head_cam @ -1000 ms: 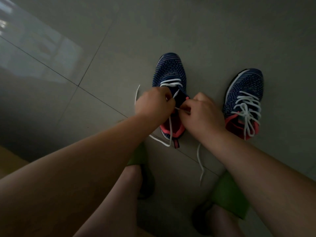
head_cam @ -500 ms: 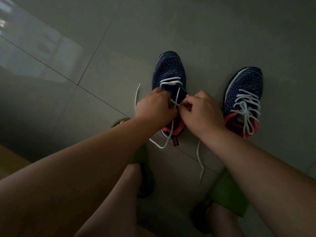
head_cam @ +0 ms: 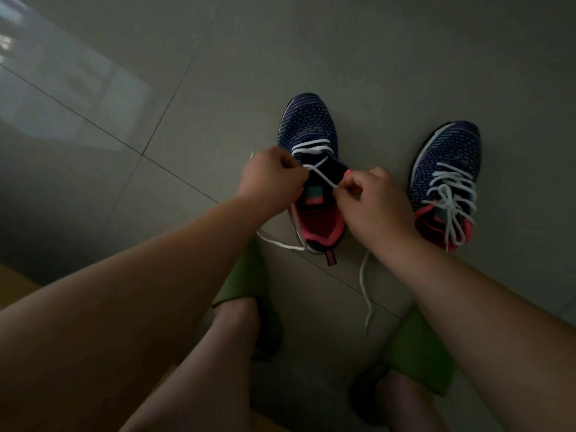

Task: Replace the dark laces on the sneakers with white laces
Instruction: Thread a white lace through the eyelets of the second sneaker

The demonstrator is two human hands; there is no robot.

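Open floor (head_cam: 311,42) beyond left sneaker (head_cam: 311,132), laced sneaker (head_cam: 448,163) beside it, left hand (head_cam: 269,182) and right hand (head_cam: 374,201) apart over it, each pinching white lace (head_cam: 322,176)

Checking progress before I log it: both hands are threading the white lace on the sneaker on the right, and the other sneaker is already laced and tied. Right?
Not quite. The head view shows the left hand and right hand pinching the white lace on the left sneaker; the right sneaker is the one already laced and tied.
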